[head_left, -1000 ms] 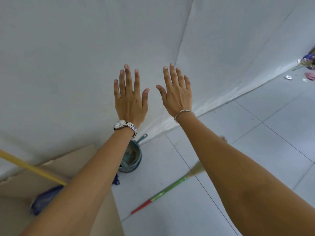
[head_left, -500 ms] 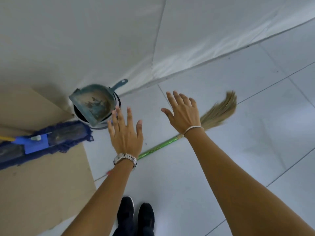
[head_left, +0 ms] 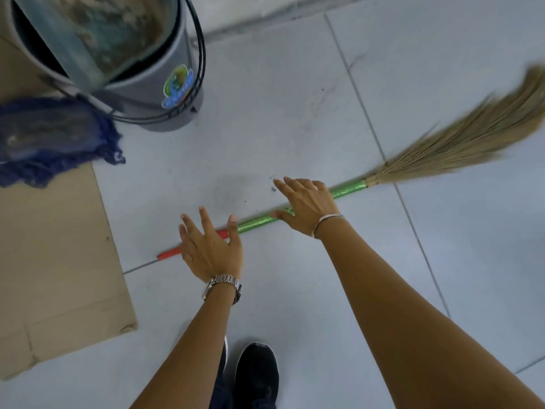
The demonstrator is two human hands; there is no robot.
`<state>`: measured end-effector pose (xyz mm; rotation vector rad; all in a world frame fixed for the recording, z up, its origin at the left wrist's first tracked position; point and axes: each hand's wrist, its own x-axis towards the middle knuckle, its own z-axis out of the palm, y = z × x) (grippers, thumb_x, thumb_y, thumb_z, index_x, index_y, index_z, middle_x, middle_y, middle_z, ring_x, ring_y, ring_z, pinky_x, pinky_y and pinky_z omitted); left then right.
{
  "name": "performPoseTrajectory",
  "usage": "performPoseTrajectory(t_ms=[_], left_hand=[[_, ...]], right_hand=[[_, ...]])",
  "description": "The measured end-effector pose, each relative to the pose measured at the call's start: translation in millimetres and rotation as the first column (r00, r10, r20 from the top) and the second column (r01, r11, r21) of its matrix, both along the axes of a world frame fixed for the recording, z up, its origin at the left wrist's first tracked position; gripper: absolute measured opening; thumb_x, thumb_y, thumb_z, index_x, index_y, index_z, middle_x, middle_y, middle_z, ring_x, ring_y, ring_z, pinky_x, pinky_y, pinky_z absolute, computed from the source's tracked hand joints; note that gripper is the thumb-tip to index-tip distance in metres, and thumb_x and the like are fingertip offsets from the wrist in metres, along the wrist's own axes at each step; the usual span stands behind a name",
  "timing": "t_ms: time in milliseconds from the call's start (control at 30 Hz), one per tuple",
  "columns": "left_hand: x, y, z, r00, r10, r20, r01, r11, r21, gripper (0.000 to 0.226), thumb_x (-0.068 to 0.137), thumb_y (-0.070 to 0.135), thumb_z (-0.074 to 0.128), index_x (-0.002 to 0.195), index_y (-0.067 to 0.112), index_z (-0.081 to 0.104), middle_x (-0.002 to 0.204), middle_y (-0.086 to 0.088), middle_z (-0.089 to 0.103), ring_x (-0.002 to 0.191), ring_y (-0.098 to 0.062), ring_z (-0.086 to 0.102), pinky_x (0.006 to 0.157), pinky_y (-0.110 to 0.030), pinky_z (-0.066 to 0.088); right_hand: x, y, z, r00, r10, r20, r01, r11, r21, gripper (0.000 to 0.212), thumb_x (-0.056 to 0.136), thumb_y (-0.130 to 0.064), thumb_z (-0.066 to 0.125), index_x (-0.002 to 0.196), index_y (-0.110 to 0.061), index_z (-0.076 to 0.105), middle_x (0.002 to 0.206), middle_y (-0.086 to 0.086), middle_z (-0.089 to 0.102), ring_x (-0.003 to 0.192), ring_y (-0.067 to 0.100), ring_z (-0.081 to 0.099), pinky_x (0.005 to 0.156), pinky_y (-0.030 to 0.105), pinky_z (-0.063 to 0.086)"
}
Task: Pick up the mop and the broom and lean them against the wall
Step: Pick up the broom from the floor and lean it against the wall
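The broom (head_left: 348,191) lies flat on the tiled floor, its green handle ending in a red tip at the left and straw bristles fanned out at the right. My left hand (head_left: 211,249) hovers over the red end with fingers spread, holding nothing. My right hand (head_left: 308,203) is over the green part of the handle, fingers apart and not closed around it. The mop's blue head (head_left: 56,138) rests at the left, partly on cardboard; its handle is out of view. The wall's base (head_left: 250,17) runs along the top.
A grey bucket (head_left: 153,95) with a dustpan (head_left: 97,33) standing in it sits at the top left, next to the mop head. A flat sheet of cardboard (head_left: 56,261) covers the floor on the left. My black shoe (head_left: 256,376) is at the bottom.
The view has dropped from the wall to the floor. Both hands have come down from chest height to just above the broom handle, and the bucket and mop head now look much closer.
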<state>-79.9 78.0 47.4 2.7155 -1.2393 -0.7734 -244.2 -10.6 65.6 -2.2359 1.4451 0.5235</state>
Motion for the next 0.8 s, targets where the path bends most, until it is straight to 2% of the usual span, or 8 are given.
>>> performPoseTrajectory(t_ms=[67,133,233,333,400,500,633,800], left_hand=[[1,2,-21,0.966,0.246,-0.084,-0.246,0.969,0.007,0.071,0.087,0.058,0.039,0.144,0.019,0.024,0.153,-0.018,0.019,0.139,-0.036,0.019,0.106,-0.055,0.026],[1,0,-40,0.839,0.516,-0.172,-0.514,0.856,0.062,0.074,0.085,0.055,0.047,0.143,0.016,0.024,0.149,-0.022,0.025,0.134,-0.040,0.027,0.100,-0.056,0.034],[2,-12,-59,0.421,0.847,-0.326,-0.830,0.504,0.237,0.076,0.085,0.047,0.055,0.141,0.006,0.023,0.144,-0.021,0.032,0.127,-0.040,0.039,0.100,-0.050,0.038],[12,-22,-73,-0.025,0.863,-0.505,-0.833,0.261,0.488,0.062,0.087,0.037,0.058,0.135,0.006,0.035,0.142,-0.011,0.041,0.127,-0.029,0.046,0.100,-0.039,0.044],[21,-25,-71,-0.167,0.814,-0.557,-0.830,0.189,0.525,0.056,0.085,0.028,0.064,0.131,0.008,0.040,0.125,-0.006,0.052,0.111,-0.019,0.057,0.088,-0.032,0.048],[23,-26,-55,-0.204,0.707,-0.678,-0.891,0.153,0.427,0.048,0.085,0.014,0.064,0.126,0.006,0.041,0.118,-0.010,0.056,0.106,-0.021,0.058,0.085,-0.040,0.052],[24,-39,-2,-0.136,0.500,-0.855,-0.953,0.170,0.251,0.036,0.085,0.007,0.063,0.108,0.019,0.039,0.104,-0.009,0.060,0.099,-0.022,0.060,0.080,-0.052,0.054],[43,-89,107,0.028,0.226,-0.974,-0.948,0.315,0.046,0.027,0.084,0.010,0.064,0.098,0.027,0.048,0.110,-0.014,0.054,0.097,-0.019,0.059,0.075,-0.053,0.056]], right_hand=[[8,5,-27,0.999,0.052,-0.016,-0.051,0.998,0.038,0.071,0.088,-0.058,0.041,0.146,-0.022,0.018,0.152,0.005,0.031,0.136,0.027,0.032,0.109,0.044,0.028],[17,9,-53,0.997,0.080,-0.021,-0.078,0.994,0.076,0.069,0.088,-0.057,0.044,0.144,-0.022,0.024,0.147,0.006,0.040,0.132,0.029,0.038,0.106,0.044,0.032],[24,12,-75,0.990,0.133,-0.050,-0.127,0.986,0.104,0.056,0.089,-0.048,0.048,0.136,-0.020,0.038,0.132,0.007,0.054,0.120,0.029,0.048,0.100,0.042,0.036],[28,12,-88,0.990,0.132,-0.059,-0.124,0.986,0.114,0.048,0.090,-0.035,0.053,0.134,-0.018,0.041,0.126,0.009,0.055,0.114,0.029,0.051,0.096,0.041,0.039],[31,10,-87,0.991,0.124,-0.057,-0.116,0.985,0.131,0.047,0.091,-0.029,0.054,0.134,-0.018,0.041,0.127,0.012,0.050,0.114,0.030,0.049,0.094,0.040,0.041],[34,-2,-72,0.995,0.104,-0.007,-0.103,0.988,0.118,0.036,0.091,-0.024,0.055,0.126,-0.016,0.049,0.126,0.016,0.048,0.108,0.032,0.052,0.086,0.041,0.046],[43,-29,-24,0.994,-0.028,0.102,0.011,0.987,0.160,0.025,0.088,-0.020,0.058,0.112,-0.017,0.053,0.114,0.010,0.052,0.092,0.032,0.059,0.069,0.037,0.047],[56,-74,86,0.961,-0.163,0.221,0.135,0.981,0.138,0.021,0.082,-0.022,0.063,0.102,-0.021,0.055,0.103,0.004,0.061,0.091,0.027,0.058,0.069,0.033,0.044]])
